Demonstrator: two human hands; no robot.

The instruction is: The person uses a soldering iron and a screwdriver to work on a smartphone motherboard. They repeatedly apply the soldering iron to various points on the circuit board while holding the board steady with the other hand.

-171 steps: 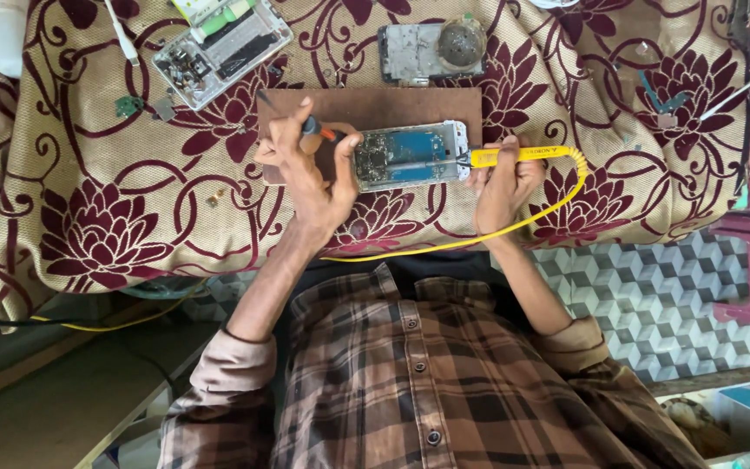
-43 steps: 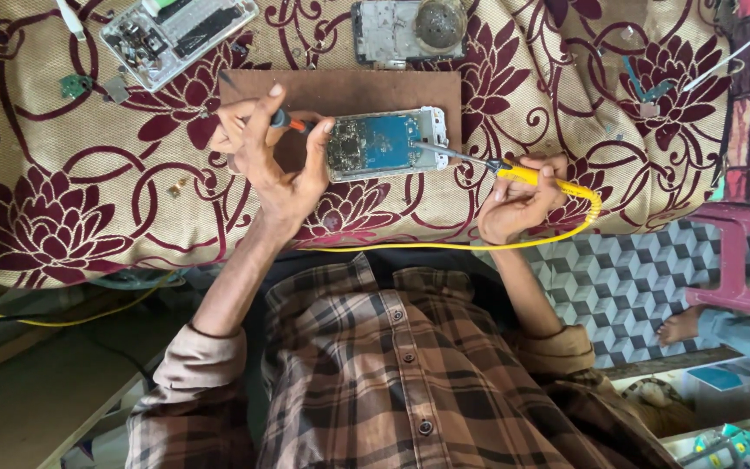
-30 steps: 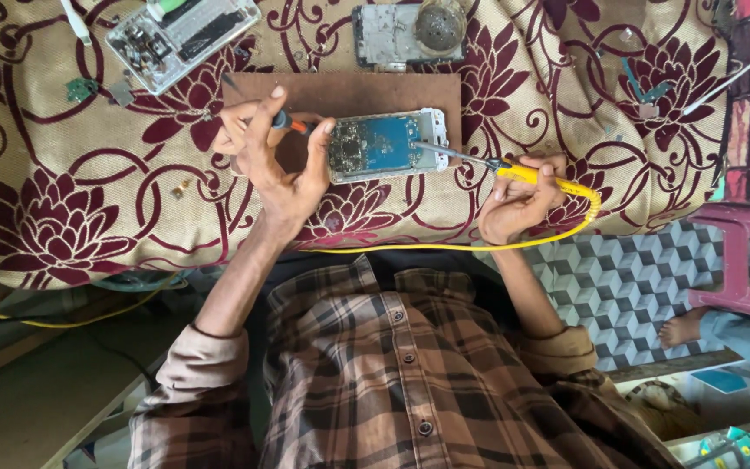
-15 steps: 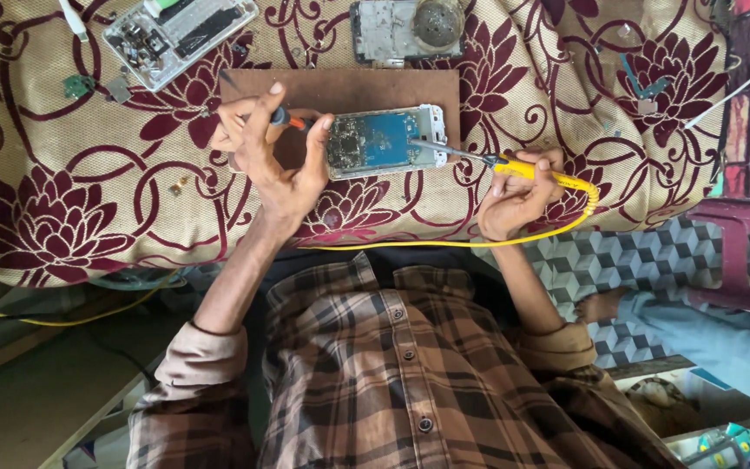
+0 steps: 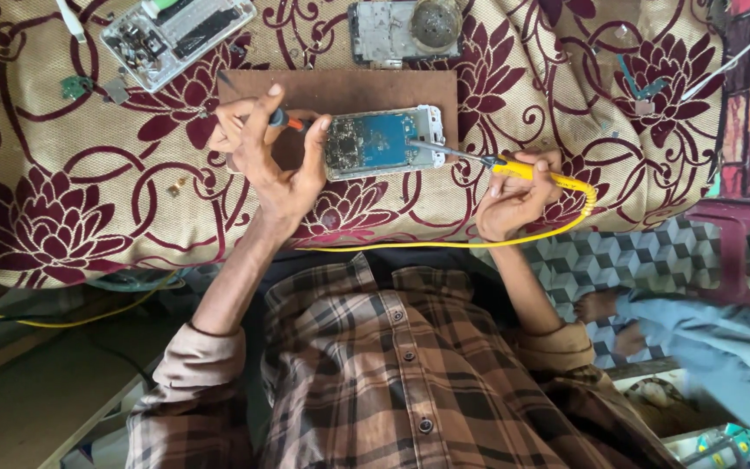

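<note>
Left hand [image 5: 275, 165] steadies opened phone [image 5: 379, 141] on brown board [image 5: 340, 91], grip closed around orange-tipped tool [image 5: 284, 120]. Right hand [image 5: 514, 195] grip closed on yellow soldering iron [image 5: 514, 167], tip at phone's edge.

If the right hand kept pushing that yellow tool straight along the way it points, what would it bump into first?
Probably the opened phone: the tip of the yellow tool in the right hand already seems to sit at its near end.
</note>
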